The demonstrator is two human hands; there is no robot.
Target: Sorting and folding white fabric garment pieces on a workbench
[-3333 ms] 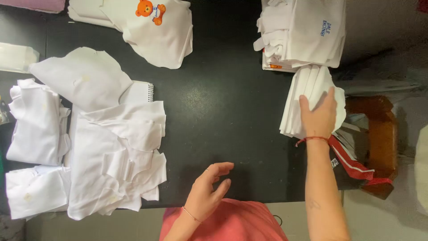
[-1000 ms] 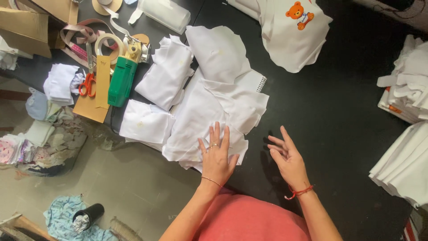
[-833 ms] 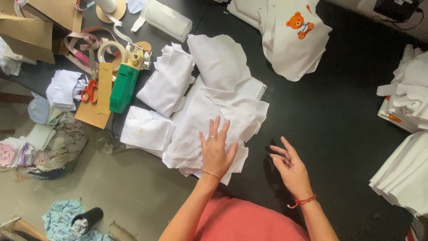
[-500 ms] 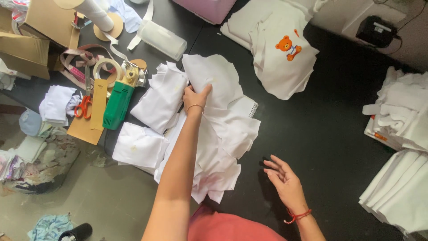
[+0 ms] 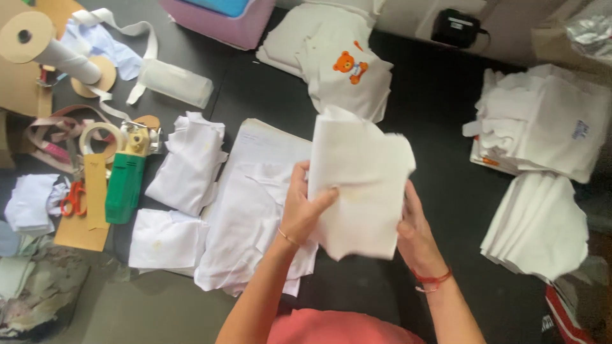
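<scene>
Head camera: I see the black work table (image 5: 446, 185) under both hands. Left of my left hand lies a flat heap of white cut fabric pieces (image 5: 255, 216), with smaller folded white bundles (image 5: 188, 162) beyond it. Right of my right hand sit two stacks of white fabric panels (image 5: 539, 223). Above the hands rests a white garment printed with an orange bear (image 5: 347, 76). Between the hands I hold up a white cut fabric panel (image 5: 360, 185), lifted off the table and slightly blurred. My left hand (image 5: 303, 207) pinches its left edge, thumb in front. My right hand (image 5: 414, 232) grips its right edge from behind, fingers mostly hidden. Far left of the left hand lies a green handheld cutter (image 5: 125, 185).
</scene>
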